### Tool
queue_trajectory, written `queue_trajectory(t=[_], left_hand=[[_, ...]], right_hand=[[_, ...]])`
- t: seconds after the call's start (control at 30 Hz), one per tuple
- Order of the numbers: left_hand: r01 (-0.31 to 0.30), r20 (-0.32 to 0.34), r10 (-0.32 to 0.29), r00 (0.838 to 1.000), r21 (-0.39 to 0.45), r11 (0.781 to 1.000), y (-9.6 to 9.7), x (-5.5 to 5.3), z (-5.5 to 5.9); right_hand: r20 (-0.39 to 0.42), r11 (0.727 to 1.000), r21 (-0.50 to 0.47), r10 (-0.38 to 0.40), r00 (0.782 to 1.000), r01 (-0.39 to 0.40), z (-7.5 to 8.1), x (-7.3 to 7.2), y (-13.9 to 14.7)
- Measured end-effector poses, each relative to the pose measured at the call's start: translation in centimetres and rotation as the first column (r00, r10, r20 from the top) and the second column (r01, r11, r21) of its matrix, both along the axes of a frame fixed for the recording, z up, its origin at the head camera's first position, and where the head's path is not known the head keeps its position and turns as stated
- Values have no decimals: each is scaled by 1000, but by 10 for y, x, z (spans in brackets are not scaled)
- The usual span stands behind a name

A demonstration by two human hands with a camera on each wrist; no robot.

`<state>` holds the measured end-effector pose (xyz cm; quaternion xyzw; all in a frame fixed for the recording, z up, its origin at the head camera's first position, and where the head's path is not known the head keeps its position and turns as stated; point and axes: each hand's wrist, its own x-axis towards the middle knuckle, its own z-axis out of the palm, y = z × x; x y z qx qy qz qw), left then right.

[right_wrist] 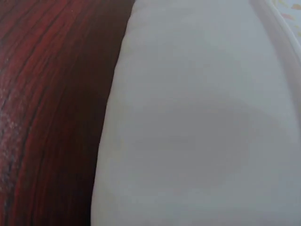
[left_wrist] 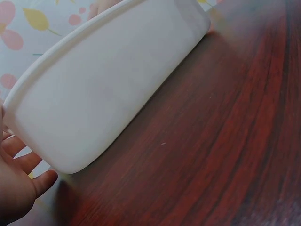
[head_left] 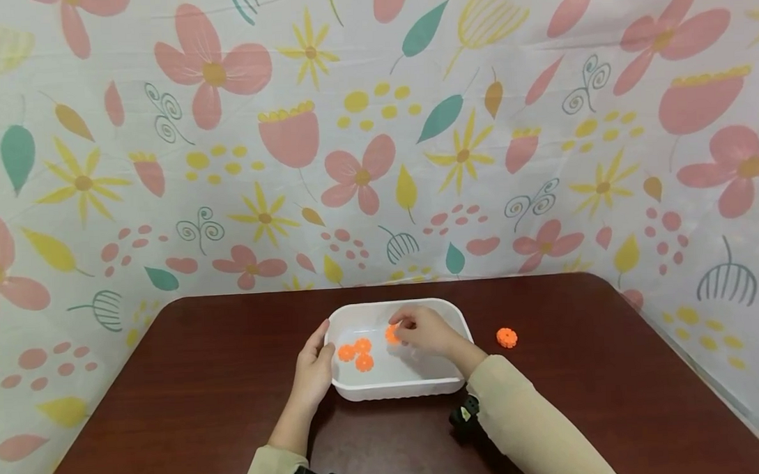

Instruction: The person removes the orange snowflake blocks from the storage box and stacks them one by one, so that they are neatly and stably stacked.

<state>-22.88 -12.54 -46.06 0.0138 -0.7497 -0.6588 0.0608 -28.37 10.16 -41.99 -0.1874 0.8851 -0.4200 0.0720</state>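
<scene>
A white plastic basin (head_left: 397, 390) stands on the table. My left hand (head_left: 314, 368) holds its left side, with the thumb by the rim; the left wrist view shows the fingers (left_wrist: 44, 182) of this hand against the outer wall. Over the inside of the basin, my right hand (head_left: 423, 331) pinches an orange flower-shaped slice (head_left: 392, 334), partly hidden by the fingers. Three like slices (head_left: 364, 362) lie together on the basin's floor at the left. In the right wrist view only the basin's outer wall (right_wrist: 197, 113) and the table show; the right hand is hidden there.
Another orange flower-shaped piece (head_left: 506, 338) lies on the dark wooden table (head_left: 209, 382), right of the basin. A patterned cloth (head_left: 363, 126) with flowers and leaves hangs behind the table's far edge.
</scene>
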Motion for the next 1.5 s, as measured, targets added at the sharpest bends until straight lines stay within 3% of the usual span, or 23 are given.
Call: queue_trajectory(t=[0.17,0.4,0.87,1.17,1.5], left_hand=[[-3,-17,3,1000,-16,1000,0,0,-1],[-11,-16,10,1000,-32,999,-2,1,-2],[-20,2,20,1000,-17,1000,-1,1,-2],[-10,2,10,1000,9,1000,2,-1,-2],[-22,-5,22,1000,-15,1000,1,0,-3]], right_hand=[[-6,1000,-30,-5,1000,5,4,2,7],[58,997,-56,-44,997,48,9,4,16],[54,984,-124,-118,991,124,20,10,41],[58,967,-192,-158,986,166,22,9,58],[61,942,-256,-207,977,215,24,13,68]])
